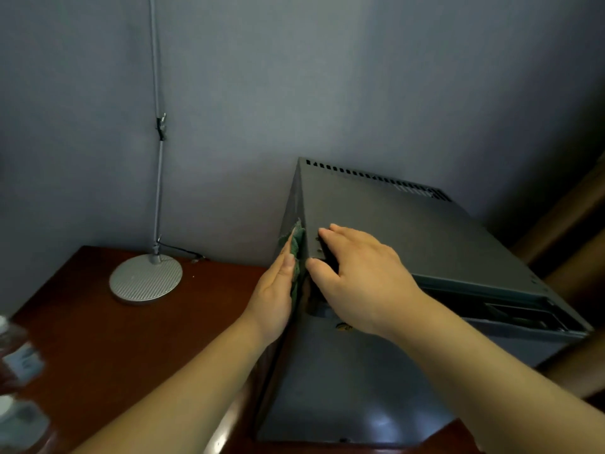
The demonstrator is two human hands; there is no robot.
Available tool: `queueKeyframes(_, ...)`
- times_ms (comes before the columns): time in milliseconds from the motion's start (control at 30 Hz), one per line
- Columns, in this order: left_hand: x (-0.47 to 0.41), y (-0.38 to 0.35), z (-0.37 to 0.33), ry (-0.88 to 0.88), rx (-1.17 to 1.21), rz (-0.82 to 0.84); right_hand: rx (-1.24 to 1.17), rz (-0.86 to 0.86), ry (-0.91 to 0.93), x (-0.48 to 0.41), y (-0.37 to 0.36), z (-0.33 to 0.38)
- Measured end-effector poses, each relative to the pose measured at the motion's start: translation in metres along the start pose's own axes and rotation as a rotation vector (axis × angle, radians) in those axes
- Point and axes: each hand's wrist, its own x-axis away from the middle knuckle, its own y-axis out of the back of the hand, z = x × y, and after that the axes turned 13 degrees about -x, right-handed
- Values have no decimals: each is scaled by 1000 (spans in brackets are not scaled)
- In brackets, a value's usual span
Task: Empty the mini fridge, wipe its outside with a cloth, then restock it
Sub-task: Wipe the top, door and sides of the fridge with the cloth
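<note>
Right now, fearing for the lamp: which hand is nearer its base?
Left. The left hand presses cloth on the fridge side, right of the lamp base; the right hand rests farther right, on the fridge top.

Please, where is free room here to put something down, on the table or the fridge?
The table is bare between the lamp base, the blurred bottles at the left edge and the left forearm. The top of the fridge is bare behind the right hand. Crowded: its left side, where the left hand presses the cloth.
</note>
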Motion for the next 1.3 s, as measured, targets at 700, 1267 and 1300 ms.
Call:
queueKeyframes(700,-134,24,13,-49,-168,154,-3,167,-59,-158,20,-40)
queueKeyframes(1267,-266,37,41,-29,-155,199,35,186,-159,-216,11,-42)
queueKeyframes(1300,-268,37,42,-29,-162,200,36,183,-160,-216,10,-42)
